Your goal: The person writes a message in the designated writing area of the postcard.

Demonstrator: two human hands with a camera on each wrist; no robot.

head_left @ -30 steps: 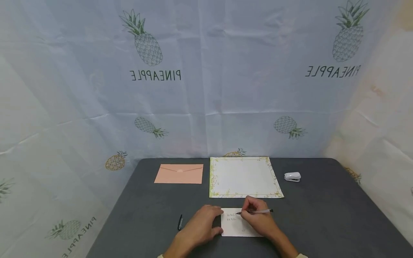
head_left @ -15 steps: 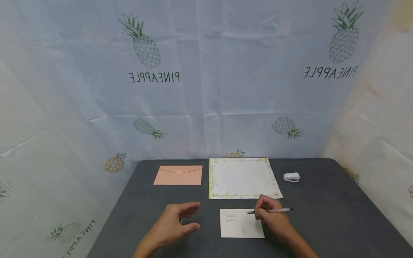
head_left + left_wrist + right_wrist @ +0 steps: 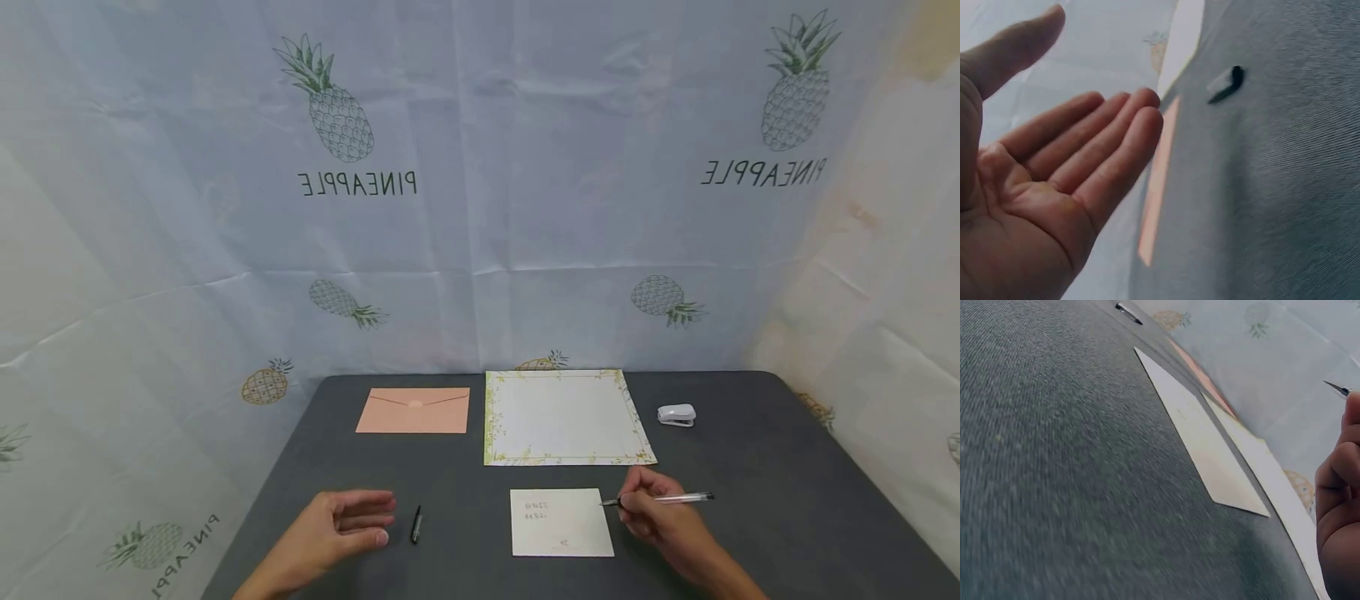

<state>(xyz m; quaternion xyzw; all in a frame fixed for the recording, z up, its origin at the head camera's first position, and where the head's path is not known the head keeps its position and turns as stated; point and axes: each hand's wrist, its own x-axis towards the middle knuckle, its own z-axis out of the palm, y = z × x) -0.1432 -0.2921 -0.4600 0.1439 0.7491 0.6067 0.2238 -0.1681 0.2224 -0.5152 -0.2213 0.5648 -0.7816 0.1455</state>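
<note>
My right hand (image 3: 663, 517) pinches a clear-barrelled pen (image 3: 678, 498), its dark tip pointing left over the right edge of a small white card (image 3: 562, 529). Two short rows of handwriting stand at the card's upper left, with a small mark near its bottom edge. Left of the card, my left hand (image 3: 330, 533) is held with fingers extended and thumb apart, nothing in it. A black pen cap (image 3: 416, 527) lies on the table just right of those fingertips. In the left wrist view the palm (image 3: 1029, 219) shows bare, with the cap beyond it.
A peach envelope (image 3: 414, 412) lies at the back left of the dark table (image 3: 750, 500). Beside it is a large white sheet with a floral border (image 3: 566, 417). A white stapler (image 3: 677, 414) sits at the back right. Pineapple-print curtain (image 3: 480, 167) hangs behind.
My left hand has let go of the card's left edge and moved left past the pen cap. My right hand has drawn the pen rightward off the writing, uncovering the card.
</note>
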